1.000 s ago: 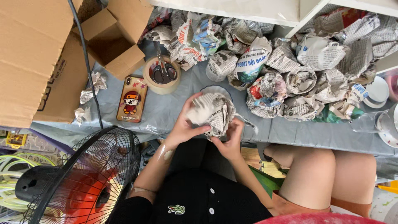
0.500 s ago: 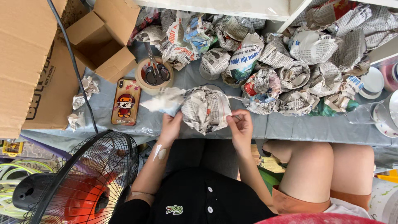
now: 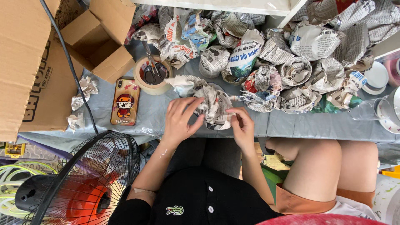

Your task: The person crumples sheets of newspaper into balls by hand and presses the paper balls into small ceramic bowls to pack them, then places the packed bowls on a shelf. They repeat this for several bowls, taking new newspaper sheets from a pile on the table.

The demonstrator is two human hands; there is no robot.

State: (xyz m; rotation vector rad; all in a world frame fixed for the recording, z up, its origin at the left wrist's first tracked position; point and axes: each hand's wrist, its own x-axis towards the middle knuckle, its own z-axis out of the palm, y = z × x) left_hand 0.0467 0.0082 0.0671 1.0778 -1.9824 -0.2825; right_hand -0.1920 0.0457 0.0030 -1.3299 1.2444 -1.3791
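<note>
Left hand (image 3: 180,118) and right hand (image 3: 241,125) grip a newspaper-wrapped bundle (image 3: 214,104) from both sides, fingers closed on the paper, on the grey table (image 3: 291,125). Tape roll (image 3: 151,75) with scissors (image 3: 153,68) and phone (image 3: 125,102) lie nearby.

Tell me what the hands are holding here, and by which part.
Both hands hold one newspaper-wrapped bundle: the left hand grips its left side, the right hand pinches its lower right edge.
</note>
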